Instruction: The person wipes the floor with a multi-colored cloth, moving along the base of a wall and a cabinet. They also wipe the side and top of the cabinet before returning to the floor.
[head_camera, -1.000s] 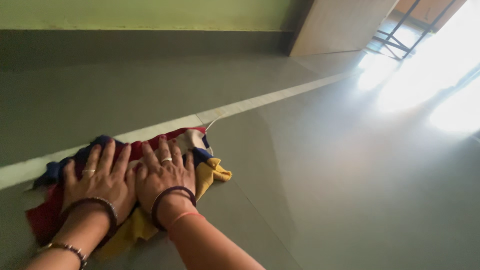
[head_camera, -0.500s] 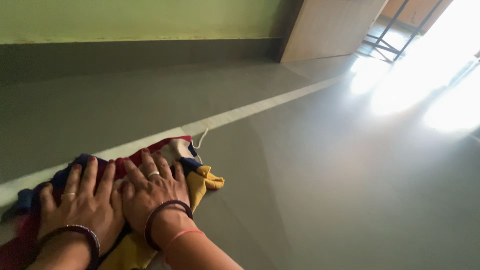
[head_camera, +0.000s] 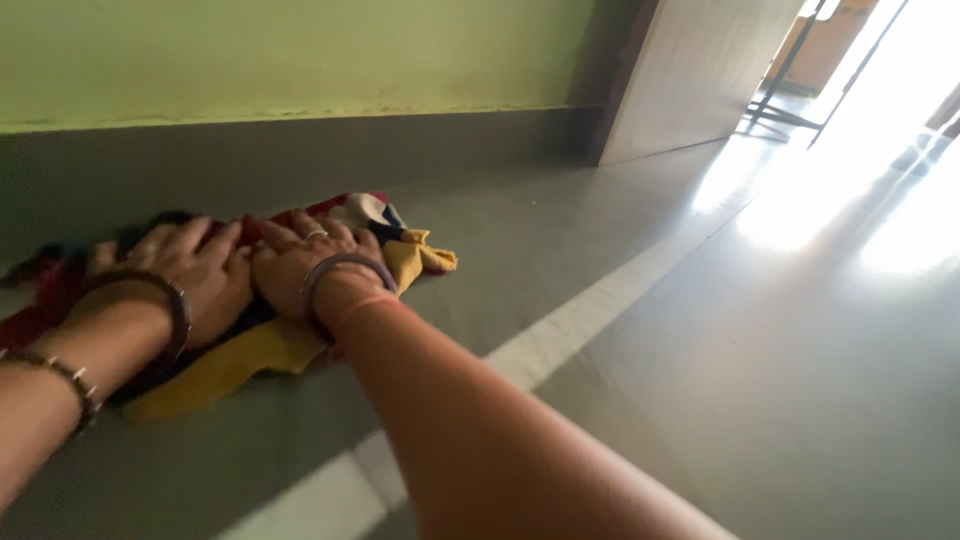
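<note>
Pressing down with both palms, we hold a cloth (head_camera: 300, 335) flat on the grey floor (head_camera: 620, 400), close to the dark skirting (head_camera: 300, 150) under the green wall (head_camera: 300, 50). Our left hand (head_camera: 195, 270) and right hand (head_camera: 305, 265) lie side by side, touching, fingers spread and flat on the fabric rather than closed round it. The cloth is a crumpled patchwork of yellow, red, dark blue and cream; its yellow edge sticks out towards us and to the right of our hands.

We judge that the bunched fabric could slide out from under our palms, since nothing is gripped and the tile looks smooth and glossy. Our weight leans far forward over the arms, so a slipping cloth might take the hands with it. The bangles (head_camera: 340, 275) on our wrists could scrape the tile. Glare from the doorway (head_camera: 860, 130) washes out the floor there, so we cannot tell what lies in that stretch.

No packages, labels or signs show; only a pale stripe (head_camera: 590, 310) crosses the floor.
</note>
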